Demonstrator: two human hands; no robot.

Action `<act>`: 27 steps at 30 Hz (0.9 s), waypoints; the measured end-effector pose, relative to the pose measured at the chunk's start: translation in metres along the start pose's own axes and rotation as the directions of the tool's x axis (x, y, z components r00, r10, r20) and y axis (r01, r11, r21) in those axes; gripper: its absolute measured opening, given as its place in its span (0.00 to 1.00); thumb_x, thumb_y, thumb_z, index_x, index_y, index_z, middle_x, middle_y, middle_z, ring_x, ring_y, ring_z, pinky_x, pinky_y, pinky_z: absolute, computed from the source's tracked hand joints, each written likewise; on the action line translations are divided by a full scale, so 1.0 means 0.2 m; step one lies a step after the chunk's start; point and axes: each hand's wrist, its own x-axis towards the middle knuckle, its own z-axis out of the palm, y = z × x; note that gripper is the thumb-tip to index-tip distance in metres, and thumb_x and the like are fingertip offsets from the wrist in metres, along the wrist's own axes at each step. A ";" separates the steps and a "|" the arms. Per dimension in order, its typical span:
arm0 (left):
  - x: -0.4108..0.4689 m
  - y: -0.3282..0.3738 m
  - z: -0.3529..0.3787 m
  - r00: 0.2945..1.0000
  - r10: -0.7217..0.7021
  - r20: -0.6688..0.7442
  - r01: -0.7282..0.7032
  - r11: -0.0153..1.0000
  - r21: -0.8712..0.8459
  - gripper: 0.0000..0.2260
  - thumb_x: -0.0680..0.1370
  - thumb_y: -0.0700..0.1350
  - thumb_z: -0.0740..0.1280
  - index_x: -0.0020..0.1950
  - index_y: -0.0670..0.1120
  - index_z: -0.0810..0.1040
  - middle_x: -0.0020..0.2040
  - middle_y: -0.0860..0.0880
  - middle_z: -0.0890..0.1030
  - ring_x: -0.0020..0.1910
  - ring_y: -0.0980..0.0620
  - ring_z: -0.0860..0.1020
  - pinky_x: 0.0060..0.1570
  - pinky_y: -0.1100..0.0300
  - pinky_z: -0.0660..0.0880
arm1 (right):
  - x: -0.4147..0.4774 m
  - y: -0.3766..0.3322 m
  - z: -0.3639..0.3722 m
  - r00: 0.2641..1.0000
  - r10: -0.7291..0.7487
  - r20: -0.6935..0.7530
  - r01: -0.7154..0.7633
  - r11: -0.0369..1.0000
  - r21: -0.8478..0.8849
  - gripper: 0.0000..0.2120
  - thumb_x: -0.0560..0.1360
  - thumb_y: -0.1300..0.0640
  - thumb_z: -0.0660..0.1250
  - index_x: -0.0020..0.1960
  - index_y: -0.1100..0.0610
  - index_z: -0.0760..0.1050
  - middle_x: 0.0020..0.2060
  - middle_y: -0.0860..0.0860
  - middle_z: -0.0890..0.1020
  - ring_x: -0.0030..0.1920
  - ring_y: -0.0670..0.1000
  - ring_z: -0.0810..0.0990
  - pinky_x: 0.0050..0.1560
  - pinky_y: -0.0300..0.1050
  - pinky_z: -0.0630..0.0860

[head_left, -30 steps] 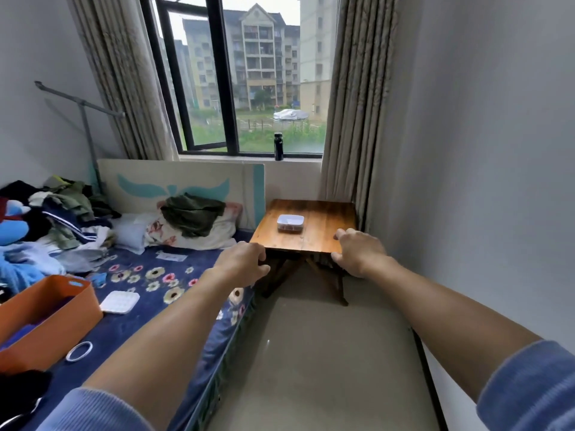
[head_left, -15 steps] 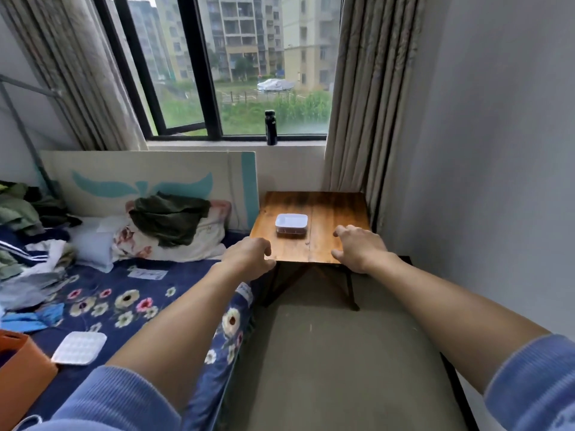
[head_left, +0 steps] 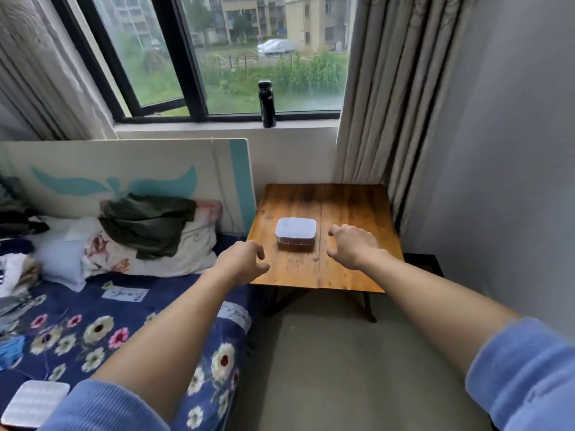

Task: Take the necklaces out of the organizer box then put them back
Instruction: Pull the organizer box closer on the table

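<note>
Both hands are closer to the box now, and the table looks bigger than it did a moment ago. The left hand (head_left: 241, 259) hangs over the near left corner of the wooden table (head_left: 351, 272). Its fingers are curled a little and spread apart, and they hold nothing. The right hand (head_left: 353, 244) is over the table, just beside the right side of the box. Its fingers are spread apart too, and it holds nothing. Neither hand touches the box.

The small white box (head_left: 295, 230) sits flat near the middle of the table with its lid shut. The necklaces cannot be seen.

Blue sleeves (head_left: 525, 377) are pushed up both arms. A black bottle (head_left: 267, 104) stands upright on the window ledge behind the table. A curtain (head_left: 392, 104) hangs at the right of the window. To the left of the table is a bed with a dark blue flowered sheet (head_left: 93, 325). A dark green cloth (head_left: 146, 222) lies on a pillow (head_left: 189, 253) by the headboard. A white flat thing (head_left: 34, 402) lies on the sheet at the bottom left.
</note>
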 end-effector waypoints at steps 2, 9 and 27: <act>0.16 -0.03 0.00 1.000 -0.026 -0.009 0.025 0.999 -0.021 0.14 0.75 0.55 0.68 0.56 0.49 0.79 0.51 0.47 0.81 0.46 0.47 0.79 0.43 0.55 0.75 | 0.20 0.01 0.07 1.000 -0.014 0.020 0.014 1.000 0.001 0.16 0.74 0.46 0.67 0.59 0.50 0.73 0.51 0.52 0.81 0.46 0.54 0.79 0.42 0.47 0.79; 0.68 -0.20 0.05 0.996 -0.066 0.059 0.070 0.996 -0.061 0.13 0.75 0.54 0.68 0.54 0.48 0.80 0.52 0.47 0.81 0.49 0.46 0.79 0.46 0.54 0.76 | 0.72 -0.02 0.35 0.988 -0.078 0.136 0.078 0.997 0.008 0.16 0.74 0.47 0.65 0.59 0.50 0.73 0.47 0.52 0.81 0.41 0.53 0.77 0.40 0.47 0.79; 2.12 -0.42 0.31 0.944 0.076 0.322 -0.050 0.995 -0.087 0.15 0.77 0.54 0.67 0.57 0.45 0.79 0.43 0.51 0.77 0.42 0.51 0.78 0.35 0.59 0.71 | 1.68 0.16 0.98 0.895 0.158 0.417 -0.165 0.986 -0.018 0.21 0.75 0.47 0.64 0.65 0.52 0.71 0.52 0.51 0.80 0.45 0.54 0.79 0.45 0.52 0.79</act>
